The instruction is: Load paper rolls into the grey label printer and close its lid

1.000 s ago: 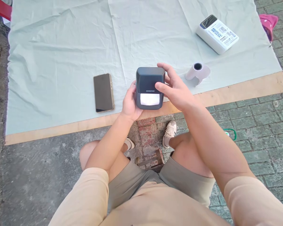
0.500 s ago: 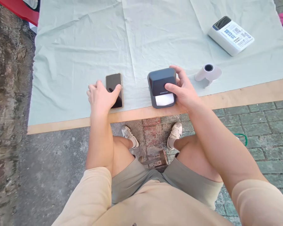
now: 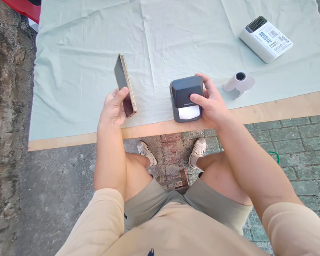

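Left hand [image 3: 113, 110]: lifted clear of the worktop near its front edge, fingers [image 3: 122, 93] wrapped round the lower end of the phone, thumb across the screen side.
Phone [image 3: 124, 83]: held tilted on edge, dark screen facing left, gold rim towards the middle of the worktop; its upper end points at the back edge.
Right hand [image 3: 212, 103]: closed on the small printer from its right side, index finger laid across the front face, the other fingers curled behind the top.
Small printer [image 3: 186, 96]: dark grey box, sitting at the front edge of the worktop, about mid-width; a white strip of paper shows in its front slot below a small line of lettering too small to read.
Paper roll [image 3: 239, 82]: white, lying on its side just right of the right hand, apart from it, dark core facing up.
White box [image 3: 265, 38]: flat, printed label on top, near the back right corner, well apart from both hands.
Cloth [image 3: 82, 53]: pale green, creased, spread over most of the worktop.
Worktop [image 3: 282, 105]: bare wooden strip showing along the front edge beyond the cloth.
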Available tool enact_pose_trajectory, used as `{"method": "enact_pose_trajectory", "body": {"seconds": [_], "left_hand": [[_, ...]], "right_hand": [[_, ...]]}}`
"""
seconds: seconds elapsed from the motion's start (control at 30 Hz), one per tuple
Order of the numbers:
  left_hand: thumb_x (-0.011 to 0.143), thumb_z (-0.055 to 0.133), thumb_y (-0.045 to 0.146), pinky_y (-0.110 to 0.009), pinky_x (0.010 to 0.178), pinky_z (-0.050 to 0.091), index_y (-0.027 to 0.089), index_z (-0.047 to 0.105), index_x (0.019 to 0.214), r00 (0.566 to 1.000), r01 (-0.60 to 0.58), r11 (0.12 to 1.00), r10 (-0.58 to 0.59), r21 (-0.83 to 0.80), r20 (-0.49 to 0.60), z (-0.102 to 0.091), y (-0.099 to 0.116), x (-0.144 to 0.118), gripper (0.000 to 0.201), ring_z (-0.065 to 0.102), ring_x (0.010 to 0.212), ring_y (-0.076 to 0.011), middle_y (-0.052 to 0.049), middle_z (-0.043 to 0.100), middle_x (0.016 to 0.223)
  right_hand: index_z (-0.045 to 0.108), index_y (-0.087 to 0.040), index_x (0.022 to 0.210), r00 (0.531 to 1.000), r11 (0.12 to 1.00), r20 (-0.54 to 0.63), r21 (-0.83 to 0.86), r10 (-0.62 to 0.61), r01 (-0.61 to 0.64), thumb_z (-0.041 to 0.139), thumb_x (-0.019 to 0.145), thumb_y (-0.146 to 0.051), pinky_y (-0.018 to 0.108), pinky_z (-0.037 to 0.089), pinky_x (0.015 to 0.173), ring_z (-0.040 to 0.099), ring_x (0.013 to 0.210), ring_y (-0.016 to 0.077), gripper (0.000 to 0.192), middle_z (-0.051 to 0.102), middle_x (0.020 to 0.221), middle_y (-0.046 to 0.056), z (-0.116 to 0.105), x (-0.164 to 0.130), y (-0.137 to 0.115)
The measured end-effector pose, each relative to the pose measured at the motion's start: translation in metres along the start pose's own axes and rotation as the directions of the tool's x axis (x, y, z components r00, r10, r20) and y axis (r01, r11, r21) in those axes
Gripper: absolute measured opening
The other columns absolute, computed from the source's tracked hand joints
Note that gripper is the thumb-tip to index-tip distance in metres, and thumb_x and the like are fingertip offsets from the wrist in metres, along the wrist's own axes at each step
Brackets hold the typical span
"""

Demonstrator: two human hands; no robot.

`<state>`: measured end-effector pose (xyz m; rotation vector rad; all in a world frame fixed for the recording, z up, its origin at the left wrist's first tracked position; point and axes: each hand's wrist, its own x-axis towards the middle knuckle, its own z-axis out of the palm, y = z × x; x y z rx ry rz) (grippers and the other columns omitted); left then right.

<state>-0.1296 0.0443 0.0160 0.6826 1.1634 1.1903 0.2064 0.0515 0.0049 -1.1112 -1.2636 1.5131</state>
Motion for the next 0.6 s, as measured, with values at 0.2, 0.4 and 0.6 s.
{"method": "enact_pose_trajectory", "body": {"seconds": [0.2,0.4,0.6], "left_hand": [[0.097,0.067,0.037,-0.028,0.071,0.07,0.029,0.07,0.116,1.0,0.012,0.954,-0.006,-0.301,0.019,0.06,-0.012,-0.019,0.021,0.083,0.093,-0.0184,-0.001,0.086,0.105],[0.068,0.093,0.029,-0.051,0.103,0.069,0.038,0.046,0.143,0.972,-0.16,0.981,0.176,-0.111,0.158,0.078,-0.041,-0.014,0.089,0.077,0.133,-0.0363,-0.002,0.078,0.128],[0.062,0.101,0.046,-0.05,0.121,0.06,0.039,0.037,0.153,0.921,-0.354,0.934,0.338,0.05,0.194,0.059,-0.064,0.011,0.111,0.063,0.152,-0.0358,-0.007,0.065,0.158]], "right_hand": [[0.045,-0.035,0.153,1.0,1.0,0.004,0.02,0.01,-0.011,0.096,0.065,-0.076,0.053,0.07,0.098,0.079,0.118,0.0355,0.11,0.079,0.121,0.002,0.001,-0.001,-0.002],[0.041,-0.039,0.152,0.999,0.999,0.039,0.047,-0.016,0.014,0.093,0.073,-0.074,0.054,0.071,0.1,0.078,0.123,0.0351,0.101,0.076,0.136,0.004,0.001,-0.002,0.002],[0.042,-0.038,0.152,0.999,0.999,0.039,0.041,-0.006,0.005,0.095,0.073,-0.073,0.052,0.07,0.104,0.077,0.126,0.0346,0.102,0.077,0.127,0.003,-0.001,-0.002,0.003]]}}
